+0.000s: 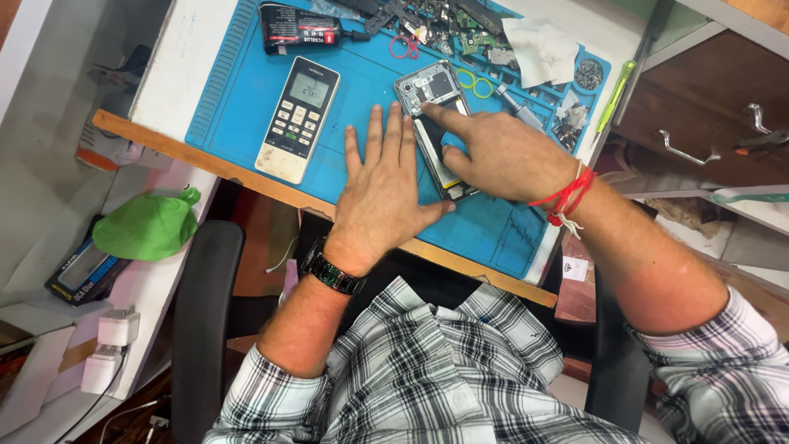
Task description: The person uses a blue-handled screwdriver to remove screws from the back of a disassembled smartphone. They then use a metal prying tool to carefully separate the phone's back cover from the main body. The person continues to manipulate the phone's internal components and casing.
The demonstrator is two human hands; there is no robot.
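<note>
Here, the right hand [501,156] rests on the opened phone [433,123], index finger extended and pressing near the upper part of its exposed interior, thumb against the lower edge; it pins the phone and does not grasp it. The left hand [385,185] lies flat and released, palm down, fingers spread, on the blue work mat [238,99] just beside the phone's left edge, its thumb reaching toward the phone's lower end. The phone lies back-open, slightly tilted, near the middle of the mat.

Risk: excess fingertip pressure on the bare internals could, in my judgement, stress a connector or the battery; a slip of either hand could slide the phone toward the loose parts at the mat's far edge.

Surroundings: a white remote control [297,117] lies to the left of the left hand, well apart from the phone. A black adhesive tube [297,27] lies beyond it. Rubber bands [475,82], a crumpled tissue [542,49] and circuit scraps [444,25] crowd the far side. A green-handled tool [615,99] lies at the right margin. A green cloth [148,226] sits off the table, at left.
</note>
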